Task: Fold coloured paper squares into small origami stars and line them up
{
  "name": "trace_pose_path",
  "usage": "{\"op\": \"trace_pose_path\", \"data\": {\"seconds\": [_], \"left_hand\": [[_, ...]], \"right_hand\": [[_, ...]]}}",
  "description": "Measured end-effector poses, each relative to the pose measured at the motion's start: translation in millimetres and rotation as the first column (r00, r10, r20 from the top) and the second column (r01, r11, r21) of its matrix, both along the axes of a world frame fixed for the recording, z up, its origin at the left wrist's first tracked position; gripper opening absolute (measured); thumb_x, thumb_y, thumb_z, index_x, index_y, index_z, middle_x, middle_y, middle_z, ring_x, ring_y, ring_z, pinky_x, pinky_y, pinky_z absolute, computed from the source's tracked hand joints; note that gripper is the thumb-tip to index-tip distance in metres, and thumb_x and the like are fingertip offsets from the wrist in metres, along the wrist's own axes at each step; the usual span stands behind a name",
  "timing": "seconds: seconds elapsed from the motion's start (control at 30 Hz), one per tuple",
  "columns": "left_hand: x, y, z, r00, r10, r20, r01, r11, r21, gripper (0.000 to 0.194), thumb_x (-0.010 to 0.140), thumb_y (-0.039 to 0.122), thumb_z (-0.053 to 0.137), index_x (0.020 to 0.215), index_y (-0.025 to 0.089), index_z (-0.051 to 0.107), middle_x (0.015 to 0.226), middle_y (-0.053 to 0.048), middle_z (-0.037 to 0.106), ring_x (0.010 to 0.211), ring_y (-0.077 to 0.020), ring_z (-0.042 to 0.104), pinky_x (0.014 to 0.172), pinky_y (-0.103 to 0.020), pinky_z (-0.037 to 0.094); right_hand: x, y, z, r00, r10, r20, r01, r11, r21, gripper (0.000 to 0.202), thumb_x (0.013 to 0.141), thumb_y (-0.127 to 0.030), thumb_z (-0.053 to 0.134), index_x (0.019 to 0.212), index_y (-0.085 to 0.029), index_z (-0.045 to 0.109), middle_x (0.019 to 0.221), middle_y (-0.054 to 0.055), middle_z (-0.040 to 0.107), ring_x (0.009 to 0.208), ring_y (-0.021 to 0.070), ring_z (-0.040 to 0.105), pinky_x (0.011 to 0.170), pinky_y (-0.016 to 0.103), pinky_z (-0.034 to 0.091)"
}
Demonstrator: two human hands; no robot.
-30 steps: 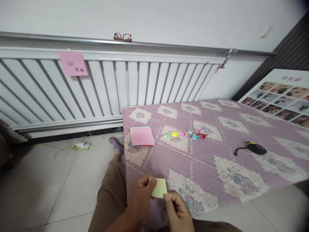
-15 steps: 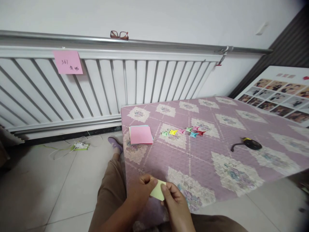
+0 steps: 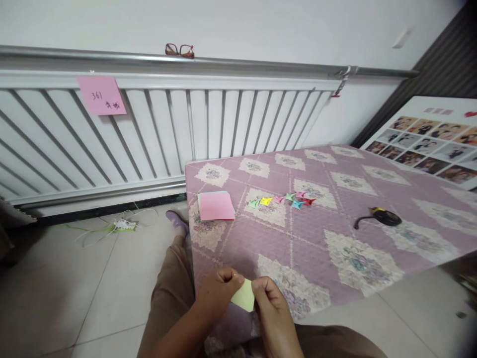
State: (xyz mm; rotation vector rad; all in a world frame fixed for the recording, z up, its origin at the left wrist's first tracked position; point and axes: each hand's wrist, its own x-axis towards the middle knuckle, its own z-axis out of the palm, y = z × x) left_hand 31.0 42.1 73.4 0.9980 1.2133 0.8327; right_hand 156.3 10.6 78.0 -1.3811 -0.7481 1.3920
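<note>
A small piece of yellow-green paper [image 3: 244, 296] is pinched between my two hands above the near edge of the patterned purple cloth [image 3: 238, 248]. My left hand [image 3: 222, 288] grips its left side with thumb and bent fingers. On the right side, my right hand [image 3: 271, 303] pinches the upper right edge. Further off lies a stack of square paper with a pink sheet on top [image 3: 216, 206]. To its right sit several small folded paper pieces, among them a yellow one [image 3: 266, 201], a blue one [image 3: 297, 204] and a red one [image 3: 309, 202].
A black object with a cord [image 3: 387, 217] lies at the right of the cloth. Behind stands a white radiator [image 3: 208, 124], with glasses [image 3: 180, 50] on the pipe above. A photo board [image 3: 421, 141] leans at the right; a power strip [image 3: 124, 225] lies on the floor.
My right thumb has shifted up and outward along the paper's right edge, so more of the paper shows. The view has moved slightly.
</note>
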Motion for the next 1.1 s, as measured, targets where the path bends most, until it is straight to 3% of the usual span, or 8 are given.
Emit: {"op": "trace_pose_path", "data": {"seconds": [0.13, 0.33, 0.4, 0.6, 0.8, 0.97, 1.1], "left_hand": [[1.9, 0.8, -0.9, 0.998, -0.005, 0.067, 0.007, 1.000, -0.028, 0.037, 0.065, 0.054, 0.062, 0.059, 0.018, 0.051, 0.053, 0.005, 0.044, 0.050, -0.0097, 0.036, 0.051, -0.024, 0.028], [-2.8, 3.2, -5.5, 0.997, 0.028, 0.078, -0.029, 1.000, 0.010, 0.039, 0.066, 0.056, 0.063, 0.061, 0.018, 0.052, 0.052, 0.005, 0.043, 0.051, -0.0096, 0.036, 0.051, -0.024, 0.027], [-3.6, 3.2, -7.0, 0.996, 0.034, 0.077, -0.035, 0.999, 0.015, 0.038, 0.066, 0.054, 0.064, 0.061, 0.018, 0.052, 0.053, 0.005, 0.043, 0.051, -0.0098, 0.035, 0.052, -0.024, 0.027], [-1.9, 7.1, -12.5, 0.988, 0.083, 0.131, -0.080, 0.996, -0.031, 0.038, 0.064, 0.054, 0.066, 0.059, 0.018, 0.054, 0.051, 0.005, 0.043, 0.050, -0.0096, 0.036, 0.050, -0.024, 0.026], [3.0, 9.8, -21.4, 0.984, 0.117, 0.136, -0.112, 0.993, -0.044, 0.042, 0.063, 0.057, 0.067, 0.063, 0.016, 0.057, 0.055, 0.004, 0.048, 0.052, -0.0104, 0.041, 0.051, -0.023, 0.029], [14.6, 0.0, -26.0, 0.930, 0.275, 0.242, -0.255, 0.960, -0.113, 0.043, 0.068, 0.058, 0.066, 0.071, 0.016, 0.058, 0.059, 0.003, 0.051, 0.055, -0.0116, 0.046, 0.053, -0.024, 0.033], [23.6, -6.3, -18.6, 0.866, 0.345, 0.362, -0.301, 0.938, -0.173, 0.043, 0.063, 0.056, 0.072, 0.065, 0.017, 0.054, 0.056, 0.005, 0.046, 0.052, -0.0103, 0.043, 0.051, -0.023, 0.033]], "right_hand": [[-1.9, -2.0, -2.8, 0.999, -0.023, -0.047, 0.022, 1.000, -0.009, 0.038, 0.075, -0.056, 0.063, 0.067, -0.022, 0.049, 0.057, -0.005, 0.045, 0.052, 0.0107, 0.038, 0.047, 0.021, 0.031], [0.4, -3.3, -12.7, 0.975, 0.213, 0.059, -0.212, 0.977, -0.021, 0.042, 0.066, -0.059, 0.069, 0.078, -0.020, 0.062, 0.061, -0.004, 0.052, 0.048, 0.0084, 0.037, 0.046, 0.021, 0.031], [0.3, -4.2, -14.1, 0.968, 0.238, 0.082, -0.235, 0.971, -0.041, 0.042, 0.064, -0.059, 0.070, 0.076, -0.019, 0.064, 0.056, -0.005, 0.050, 0.047, 0.0089, 0.037, 0.046, 0.022, 0.032], [-3.0, -5.1, -18.4, 0.975, 0.182, 0.126, -0.186, 0.982, 0.021, 0.039, 0.068, -0.059, 0.067, 0.079, -0.021, 0.068, 0.054, -0.003, 0.052, 0.056, 0.0152, 0.050, 0.054, 0.025, 0.039], [-16.4, -4.7, -40.9, 0.995, 0.093, -0.027, -0.095, 0.993, -0.065, 0.048, 0.057, -0.058, 0.075, 0.082, -0.018, 0.066, 0.054, -0.005, 0.051, 0.045, 0.0088, 0.037, 0.044, 0.022, 0.031], [-31.1, -6.3, -50.6, 0.991, -0.028, -0.132, 0.014, 0.994, -0.106, 0.044, 0.057, -0.058, 0.075, 0.071, -0.018, 0.061, 0.049, -0.005, 0.049, 0.040, 0.0073, 0.036, 0.043, 0.022, 0.031], [-32.9, -4.9, -52.1, 0.999, 0.006, -0.043, -0.008, 0.999, -0.034, 0.047, 0.059, -0.062, 0.072, 0.072, -0.018, 0.063, 0.054, -0.001, 0.057, 0.050, 0.0153, 0.052, 0.052, 0.027, 0.044]]}}
